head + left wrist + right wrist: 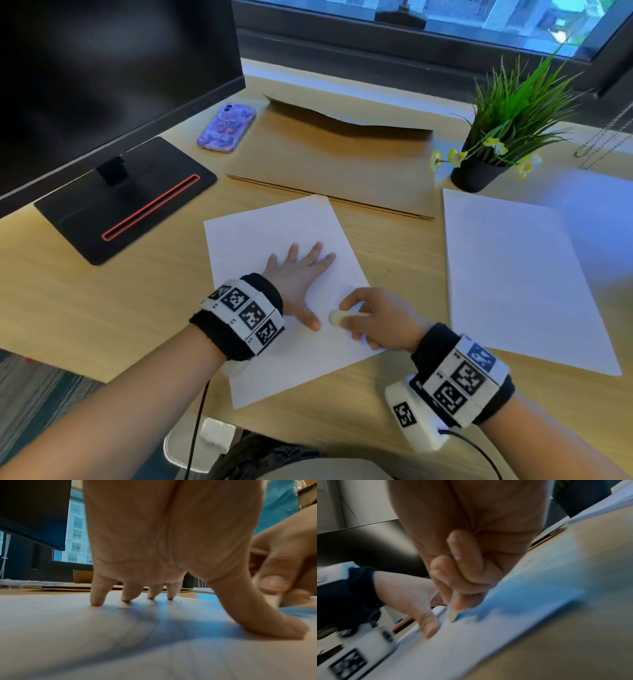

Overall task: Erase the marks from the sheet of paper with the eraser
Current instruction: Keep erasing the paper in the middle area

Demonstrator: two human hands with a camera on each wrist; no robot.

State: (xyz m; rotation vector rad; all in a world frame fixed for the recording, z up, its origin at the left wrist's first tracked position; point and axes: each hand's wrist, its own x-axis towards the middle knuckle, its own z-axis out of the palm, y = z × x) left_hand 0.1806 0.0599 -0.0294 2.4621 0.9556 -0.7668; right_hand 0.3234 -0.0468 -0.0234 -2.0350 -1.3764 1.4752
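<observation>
Your eraser point(337, 317) sits on the sheet of paper point(260, 226) near its right edge, pinched in your right hand point(380, 318) so one end can rub. Just left of the eraser, your left hand point(298, 274) lies spread flat, pinning the sheet to the tabletop point(394, 233) against sliding.

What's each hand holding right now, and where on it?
The right hand pinches the eraser around its back part, tip on the paper. The left hand holds nothing; it presses flat on the paper.
</observation>
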